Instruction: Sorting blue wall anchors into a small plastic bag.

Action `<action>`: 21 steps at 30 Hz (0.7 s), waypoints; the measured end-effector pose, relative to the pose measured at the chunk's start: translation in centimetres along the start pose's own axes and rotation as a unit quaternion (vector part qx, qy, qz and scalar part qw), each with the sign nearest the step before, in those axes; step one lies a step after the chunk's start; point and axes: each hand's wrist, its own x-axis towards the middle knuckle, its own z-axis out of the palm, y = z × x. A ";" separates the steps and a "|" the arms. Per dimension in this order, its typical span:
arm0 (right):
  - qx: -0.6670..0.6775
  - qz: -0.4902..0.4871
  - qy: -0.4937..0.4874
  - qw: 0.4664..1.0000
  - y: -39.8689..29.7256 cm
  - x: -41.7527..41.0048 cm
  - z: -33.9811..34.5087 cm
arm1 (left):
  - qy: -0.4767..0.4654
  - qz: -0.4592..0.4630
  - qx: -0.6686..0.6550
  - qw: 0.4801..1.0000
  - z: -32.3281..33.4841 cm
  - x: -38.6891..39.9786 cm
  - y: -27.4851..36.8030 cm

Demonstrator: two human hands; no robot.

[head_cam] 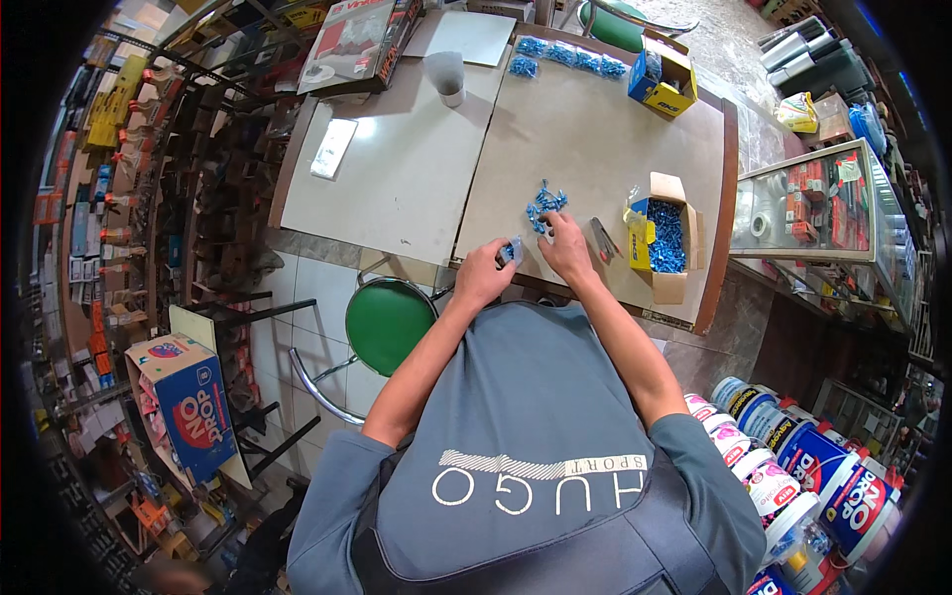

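My left hand (487,269) holds a small clear plastic bag (511,252) with some blue pieces in it, at the table's near edge. Just right of it, my right hand (563,242) has its fingertips at the near side of a loose pile of small blue pieces (547,202); whether it pinches one is hidden. A stapler-like tool (605,239) lies to the right of that hand. Beyond it stands an open yellow and blue cardboard box (667,236) filled with blue pieces. Several filled clear bags (573,56) lie along the table's far edge.
A second yellow and blue box (662,78) stands at the far right corner. A cup-like container (448,82), a flat white packet (334,149) and a large printed box (357,44) are on the table's left half. A green stool (390,325) stands nearby; a glass display case (811,201) is at right.
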 end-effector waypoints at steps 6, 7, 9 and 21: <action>-0.047 -0.039 0.001 0.998 0.5 0.8 1.0 | -0.005 -0.005 -0.001 1.000 -0.1 -0.1 -0.1; -0.056 -0.030 -0.002 0.998 0.8 1.1 1.2 | -0.010 -0.008 0.003 1.000 -0.1 -0.1 0.0; -0.065 -0.022 -0.006 0.998 1.1 1.2 1.3 | -0.007 -0.005 0.002 1.000 -0.2 -0.2 0.0; -0.097 -0.031 -0.010 0.995 0.9 0.3 0.4 | -0.008 -0.001 -0.003 1.000 0.0 -0.1 -0.3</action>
